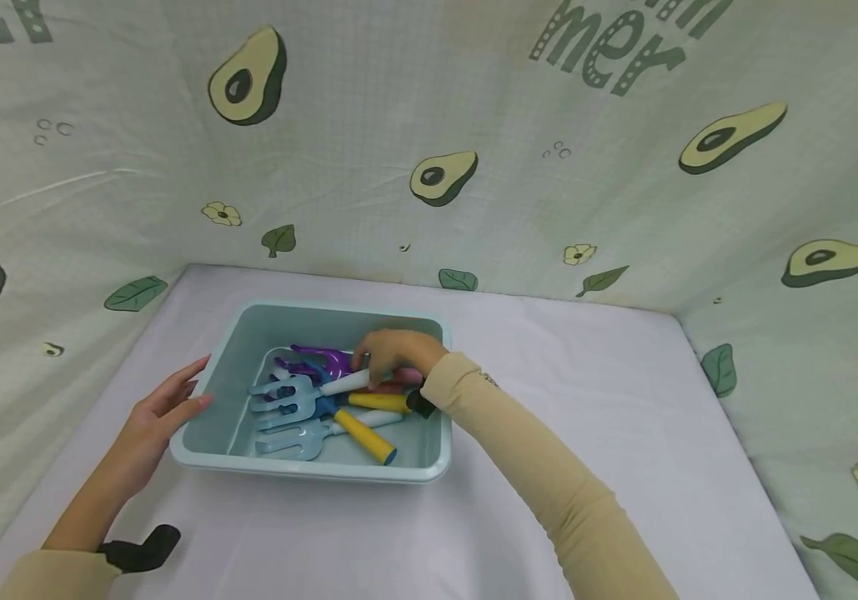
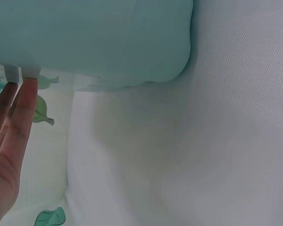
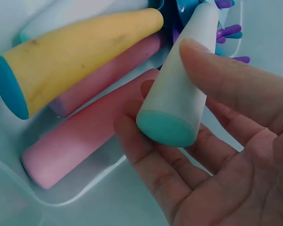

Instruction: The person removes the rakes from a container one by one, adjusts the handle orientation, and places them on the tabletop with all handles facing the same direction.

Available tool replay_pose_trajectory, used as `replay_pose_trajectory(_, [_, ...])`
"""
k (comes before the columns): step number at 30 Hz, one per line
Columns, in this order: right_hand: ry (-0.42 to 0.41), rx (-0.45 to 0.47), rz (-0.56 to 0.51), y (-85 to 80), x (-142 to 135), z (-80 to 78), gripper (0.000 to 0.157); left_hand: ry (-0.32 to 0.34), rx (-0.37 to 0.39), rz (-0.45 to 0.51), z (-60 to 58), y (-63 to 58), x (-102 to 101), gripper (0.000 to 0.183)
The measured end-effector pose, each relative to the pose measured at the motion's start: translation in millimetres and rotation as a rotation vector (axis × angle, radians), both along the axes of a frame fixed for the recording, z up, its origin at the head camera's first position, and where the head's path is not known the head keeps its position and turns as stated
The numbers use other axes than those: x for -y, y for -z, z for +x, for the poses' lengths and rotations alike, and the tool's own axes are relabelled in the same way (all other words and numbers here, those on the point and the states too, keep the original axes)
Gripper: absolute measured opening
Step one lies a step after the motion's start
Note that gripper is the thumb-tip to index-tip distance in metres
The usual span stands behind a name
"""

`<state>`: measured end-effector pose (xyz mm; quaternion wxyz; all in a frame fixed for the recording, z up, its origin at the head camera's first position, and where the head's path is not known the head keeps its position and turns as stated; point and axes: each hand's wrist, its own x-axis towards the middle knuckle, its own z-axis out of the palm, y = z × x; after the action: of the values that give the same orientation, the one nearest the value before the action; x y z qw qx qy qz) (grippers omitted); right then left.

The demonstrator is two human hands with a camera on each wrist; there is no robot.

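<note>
Right hand: yours, thumb and fingers gripping the white handle of a light-blue hand fork; the teal end cap faces the right wrist camera. Fork located inside the tub, over other tools, tines toward your left; whether they touch the pile, you cannot tell. In the head view your fingers cover the rear of the handle.

Left hand: yours, fingers extended rather than curled, touching the tub at its left rim. The left wrist view cuts this hand off at the frame edge.

Tub: pale blue-green, rectangular, on the white surface; right rim partly behind your beige sleeve.

Second light-blue hand fork: on your near side of the pile, white handle crossed by a yellow one.

Yellow handles, two: blue heads mostly hidden beneath the held fork.

Purple fork head: far side of the pile, overlapped; how many purple heads lie there is hard to make out.

Pink handles, two: distinct in the right wrist view, largely masked by your hand in the head view; which heads they join, you cannot tell.

Backdrop: avocado-print cloth, lettering cut off at the top edge.
</note>
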<state>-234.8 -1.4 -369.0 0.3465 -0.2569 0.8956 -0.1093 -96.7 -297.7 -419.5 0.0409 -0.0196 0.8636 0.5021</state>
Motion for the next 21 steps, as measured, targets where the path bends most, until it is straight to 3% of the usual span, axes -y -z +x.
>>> replay_pose_trajectory(21, [-0.135,0.003,-0.159,-2.6,0.3,-2.2,0.040,-0.006,0.022,0.006,-1.6,-1.7,-0.9,0.057])
